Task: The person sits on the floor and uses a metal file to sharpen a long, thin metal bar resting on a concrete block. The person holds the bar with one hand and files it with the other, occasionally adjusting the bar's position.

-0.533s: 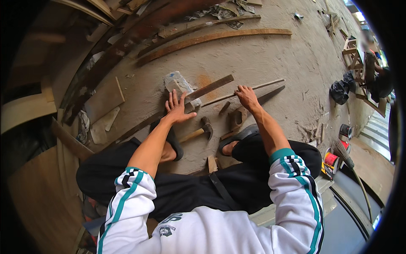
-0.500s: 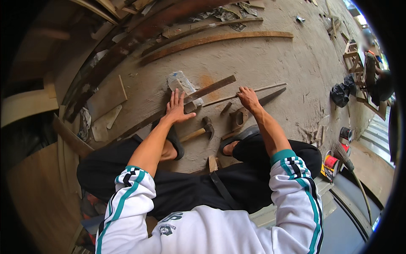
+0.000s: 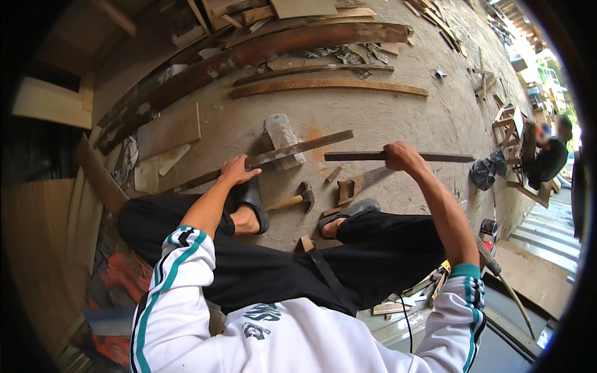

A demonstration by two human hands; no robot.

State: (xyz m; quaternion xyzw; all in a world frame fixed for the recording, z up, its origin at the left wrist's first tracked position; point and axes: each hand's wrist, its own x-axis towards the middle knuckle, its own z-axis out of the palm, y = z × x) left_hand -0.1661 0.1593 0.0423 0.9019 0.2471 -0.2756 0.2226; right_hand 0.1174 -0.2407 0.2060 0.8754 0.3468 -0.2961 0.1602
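Half a second ago both hands lay close together over the wooden strips in front of the feet, the left one with its fingers fanned; now they have drawn apart, and the right hand (image 3: 401, 156) has gone out to the right of the hammer (image 3: 297, 199) and closed in a fist around a dark thin strip (image 3: 398, 156), which runs roughly level from just above the hammer out toward a dark bundle (image 3: 488, 173) on the ground. The left hand (image 3: 239, 169) sits up and to the left of the hammer, fingers curled and pressed down on a long flat batten (image 3: 273, 155); whether it grips the batten or only holds it down cannot be told. That batten slants from lower left to upper right and crosses over a grey stone block (image 3: 281, 132) that stands just above the hammer. The hammer lies on the concrete floor (image 3: 385, 118) between the 2 feet, its wooden handle pointing left toward the black sandal (image 3: 254, 198) and its dark head to the right. Just right of the hammer lies a handsaw (image 3: 357, 183), its wooden grip nearest the hammer and its blade passing under the dark thin strip. Well above the hammer, 2 long curved planks (image 3: 329, 87) lie across the floor, and far off to its right another person (image 3: 550, 158) sits among wooden frames.
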